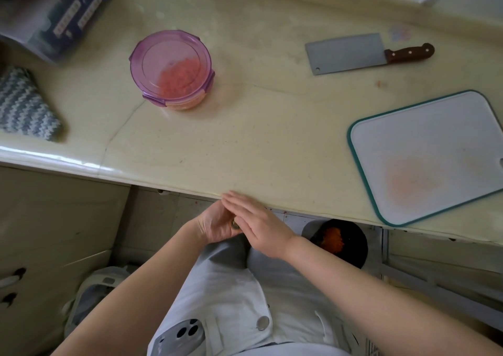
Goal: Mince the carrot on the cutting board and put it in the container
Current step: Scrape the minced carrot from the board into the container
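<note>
**Carrot (177, 79) minced and boxed on kitchen bench (245, 143)**

The pale bench runs corner to corner, its rounded front edge nearest the person. A lettered box (62, 15) at far left is too blurred to read. The teal-rimmed cutting board (435, 138), stained orange, sits at right with one corner reaching the front edge. The purple container (171, 67), lid on, holds the minced carrot well left of the board, with a broad stretch of bench between them. A cleaver (345, 53) lies flat behind. Below the edge, the right hand (261, 228) lies flat, fingers straight, across the left hand (215, 225), whose fingers are hidden.
</note>
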`<state>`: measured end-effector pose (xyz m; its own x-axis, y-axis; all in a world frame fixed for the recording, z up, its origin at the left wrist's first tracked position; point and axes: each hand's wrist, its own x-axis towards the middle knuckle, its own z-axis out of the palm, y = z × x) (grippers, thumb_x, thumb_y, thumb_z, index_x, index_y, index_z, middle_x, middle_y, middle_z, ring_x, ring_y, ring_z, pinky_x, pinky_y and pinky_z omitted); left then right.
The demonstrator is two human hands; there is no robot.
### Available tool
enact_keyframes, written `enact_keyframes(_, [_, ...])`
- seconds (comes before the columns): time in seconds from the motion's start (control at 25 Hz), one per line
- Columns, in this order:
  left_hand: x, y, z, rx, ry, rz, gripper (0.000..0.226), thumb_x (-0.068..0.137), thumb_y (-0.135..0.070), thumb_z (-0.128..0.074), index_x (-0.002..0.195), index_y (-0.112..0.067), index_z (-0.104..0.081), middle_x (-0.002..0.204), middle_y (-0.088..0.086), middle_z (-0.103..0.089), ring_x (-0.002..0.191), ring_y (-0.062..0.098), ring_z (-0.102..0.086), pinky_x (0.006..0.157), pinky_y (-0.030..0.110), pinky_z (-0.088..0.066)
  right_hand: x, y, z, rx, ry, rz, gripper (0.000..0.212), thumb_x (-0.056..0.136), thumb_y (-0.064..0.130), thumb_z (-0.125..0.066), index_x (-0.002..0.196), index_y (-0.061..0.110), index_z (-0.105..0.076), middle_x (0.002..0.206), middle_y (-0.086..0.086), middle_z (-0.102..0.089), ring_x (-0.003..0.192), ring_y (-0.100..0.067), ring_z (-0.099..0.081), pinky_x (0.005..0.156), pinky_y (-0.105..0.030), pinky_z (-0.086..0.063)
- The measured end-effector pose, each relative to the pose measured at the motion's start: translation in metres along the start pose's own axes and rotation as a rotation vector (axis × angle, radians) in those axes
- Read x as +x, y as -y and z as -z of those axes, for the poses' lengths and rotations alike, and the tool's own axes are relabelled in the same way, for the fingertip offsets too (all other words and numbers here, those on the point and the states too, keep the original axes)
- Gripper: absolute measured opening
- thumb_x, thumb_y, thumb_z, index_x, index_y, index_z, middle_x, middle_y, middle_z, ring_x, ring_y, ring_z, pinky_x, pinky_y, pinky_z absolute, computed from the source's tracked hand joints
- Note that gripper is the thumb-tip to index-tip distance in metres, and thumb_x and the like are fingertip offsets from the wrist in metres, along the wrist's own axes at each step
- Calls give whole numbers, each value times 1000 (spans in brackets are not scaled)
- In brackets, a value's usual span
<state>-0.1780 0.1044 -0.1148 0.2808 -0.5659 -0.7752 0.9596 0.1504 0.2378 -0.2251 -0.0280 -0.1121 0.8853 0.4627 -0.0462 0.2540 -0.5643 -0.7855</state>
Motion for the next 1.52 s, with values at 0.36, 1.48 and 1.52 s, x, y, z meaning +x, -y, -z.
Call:
enact_keyframes(0.36, [7, -3, 1, -164, 36, 131, 49, 96, -6, -24, 89, 14, -68, 95, 30, -65, 85, 36, -68, 75, 42, -56, 28, -12, 44, -134, -66, -68, 52, 102, 29, -26, 143, -1, -35, 151, -14, -34, 143, -16, -22, 119, -22, -10])
enact_keyframes(1.48, [5, -5, 3, -139, 36, 158, 43, 98, -8, -25, 105, 12, -63, 104, 28, -64, 91, 35, -68, 74, 39, -58, -2, -23, 51, -341, 148, -188, 57, 102, 37, -18, 150, 8, -7, 157, -4, 2, 146, -14, 8, 121, -32, 0])
enact_keyframes(1.52, [6, -5, 4, -128, 10, 151, 39, 98, -7, -27, 106, 10, -61, 101, 26, -65, 87, 33, -69, 72, 38, -58, -10, -22, 44, -366, 190, -124, 58, 102, 41, -15, 149, 10, -4, 157, -2, 4, 146, -15, 8, 121, -35, 0])
